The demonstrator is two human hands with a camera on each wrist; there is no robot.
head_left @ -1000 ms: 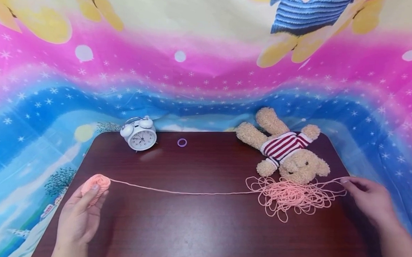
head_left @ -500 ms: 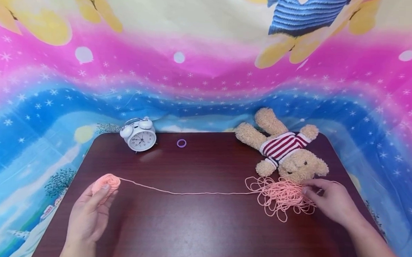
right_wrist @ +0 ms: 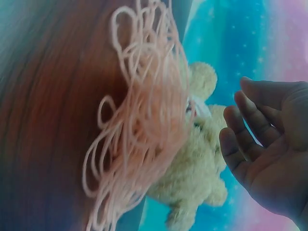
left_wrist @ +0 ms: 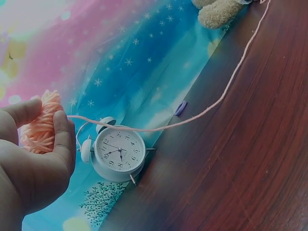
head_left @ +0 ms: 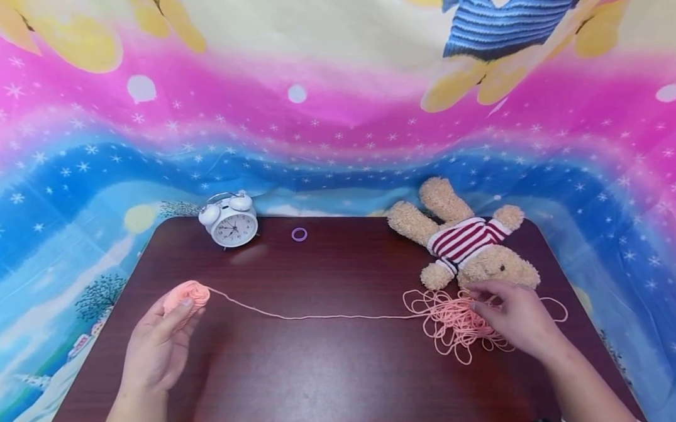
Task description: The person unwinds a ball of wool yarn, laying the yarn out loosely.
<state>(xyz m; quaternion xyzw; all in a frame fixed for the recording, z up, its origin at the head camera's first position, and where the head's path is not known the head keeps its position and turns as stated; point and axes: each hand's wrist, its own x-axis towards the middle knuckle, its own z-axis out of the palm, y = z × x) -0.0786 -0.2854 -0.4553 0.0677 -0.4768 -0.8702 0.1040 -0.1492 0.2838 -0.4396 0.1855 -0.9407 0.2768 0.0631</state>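
Note:
My left hand (head_left: 155, 348) holds a small wound ball of peach yarn (head_left: 190, 290) above the table's left side. In the left wrist view, fingers and thumb are curled round the yarn ball (left_wrist: 44, 126). From it one sagging strand (head_left: 322, 316) runs right to a loose, tangled pile of the same yarn (head_left: 452, 323). Over the pile's right part hovers my right hand (head_left: 520, 321), hiding some loops. The right wrist view shows this right hand (right_wrist: 267, 139) with loosely bent fingers, nothing between them, apart from the yarn pile (right_wrist: 144, 115).
Behind the pile a teddy bear (head_left: 461, 238) in a red-striped shirt lies on its back. At the back left of the dark table (head_left: 285, 378) stands a white alarm clock (head_left: 232, 226). A purple ring (head_left: 299, 234) lies beside it. A printed curtain (head_left: 342, 110) surrounds the table.
My right hand has let go of the strand it pinched at the far right and moved left over the pile. My left hand has shifted right with the yarn ball, and the strand sags more.

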